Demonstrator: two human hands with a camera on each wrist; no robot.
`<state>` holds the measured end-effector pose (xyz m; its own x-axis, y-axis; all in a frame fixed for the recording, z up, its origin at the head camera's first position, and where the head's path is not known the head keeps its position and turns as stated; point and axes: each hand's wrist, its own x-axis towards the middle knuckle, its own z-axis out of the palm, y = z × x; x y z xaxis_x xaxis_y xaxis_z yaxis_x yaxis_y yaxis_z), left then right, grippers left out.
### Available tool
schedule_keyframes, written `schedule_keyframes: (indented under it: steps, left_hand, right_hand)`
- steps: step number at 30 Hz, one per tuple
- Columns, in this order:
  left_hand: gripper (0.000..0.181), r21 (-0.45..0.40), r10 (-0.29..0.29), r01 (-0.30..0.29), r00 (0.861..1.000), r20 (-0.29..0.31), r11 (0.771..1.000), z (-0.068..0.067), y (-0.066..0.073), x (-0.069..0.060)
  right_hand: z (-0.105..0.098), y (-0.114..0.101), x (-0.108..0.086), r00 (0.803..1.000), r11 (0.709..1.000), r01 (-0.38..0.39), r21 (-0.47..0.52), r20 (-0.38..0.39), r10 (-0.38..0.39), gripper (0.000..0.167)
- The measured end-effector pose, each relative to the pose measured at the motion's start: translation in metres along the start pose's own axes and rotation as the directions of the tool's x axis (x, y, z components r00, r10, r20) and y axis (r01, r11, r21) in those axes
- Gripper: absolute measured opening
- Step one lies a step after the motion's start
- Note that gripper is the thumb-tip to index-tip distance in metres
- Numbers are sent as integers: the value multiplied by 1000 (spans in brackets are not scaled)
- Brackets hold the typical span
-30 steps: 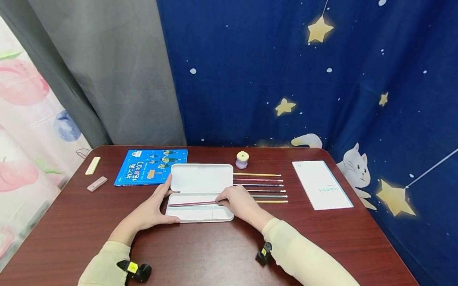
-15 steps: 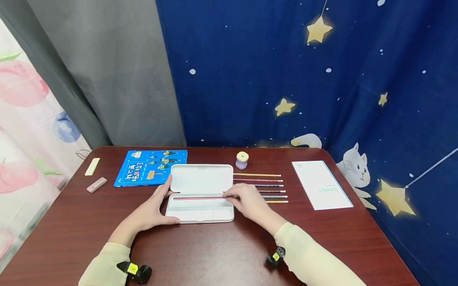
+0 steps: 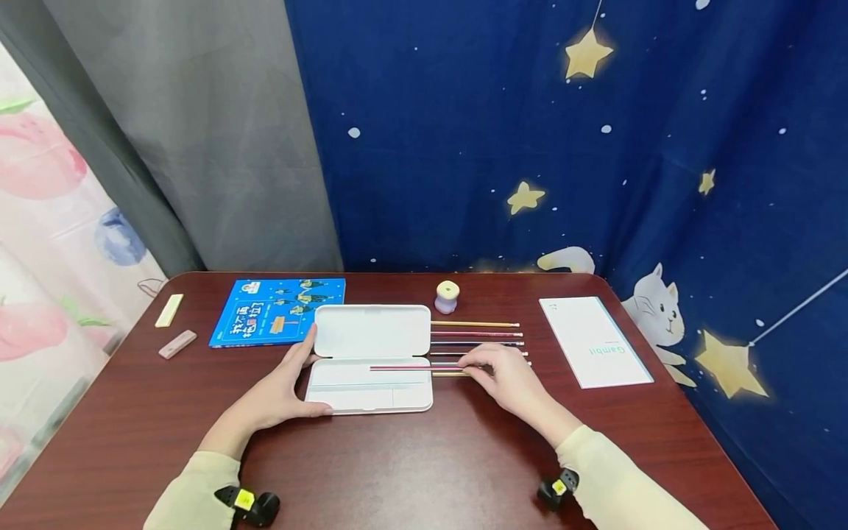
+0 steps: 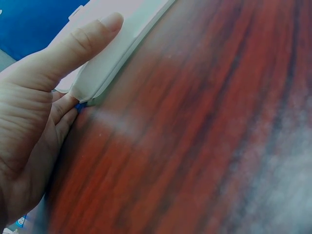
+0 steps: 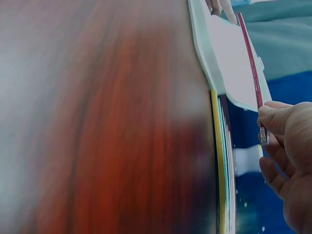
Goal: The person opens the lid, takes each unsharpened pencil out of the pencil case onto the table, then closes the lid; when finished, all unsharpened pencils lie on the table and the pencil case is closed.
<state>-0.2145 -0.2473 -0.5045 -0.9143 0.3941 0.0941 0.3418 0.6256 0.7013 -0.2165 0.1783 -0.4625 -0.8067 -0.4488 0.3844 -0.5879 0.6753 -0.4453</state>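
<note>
A white pencil case (image 3: 371, 398) lies unfolded on the table, its lid (image 3: 372, 331) tipped back. My left hand (image 3: 278, 394) rests at its left end, fingers straight along the side and thumb on the front edge; the left wrist view has the thumb (image 4: 83, 44) over the case's corner. Between thumb and fingers my right hand (image 3: 506, 375) pinches a red pencil (image 3: 404, 368) near its eraser end. The pencil's far end reaches over the case's tray; in the right wrist view the pencil (image 5: 252, 66) appears above the case. Beneath the right hand lie several pencils (image 3: 473, 334), partly hidden.
A blue book (image 3: 265, 316) lies behind the case on the left, near a pale yellow bar (image 3: 168, 311) and a pinkish eraser (image 3: 177, 344). A small yellow-and-purple object (image 3: 447, 297) stands behind the pencils. At right is a white notebook (image 3: 595, 342).
My right hand has moved right with the red pencil, drawing it from the left part of the tray until its eraser end is beyond the case. The left hand has stayed in place.
</note>
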Motion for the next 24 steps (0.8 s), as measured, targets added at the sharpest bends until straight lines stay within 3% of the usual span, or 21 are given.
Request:
schedule_keyframes:
  steps: [8, 15, 24]
  left_hand:
    - [139, 7, -1, 1, 1000, 0, 1000, 0, 0, 0]
    - [138, 11, 0, 0, 1000, 3, 1000, 0, -1, 0]
    - [138, 11, -11, 11, 1000, 13, 1000, 0, -2, 0]
  right_hand:
    - [-18, 25, -26, 999, 999, -38, 29, -31, 38, 14]
    - [-31, 49, -54, 994, 996, -92, -23, -64, 90, 20]
    - [-36, 61, -66, 990, 989, -143, -34, -15, 142, 20]
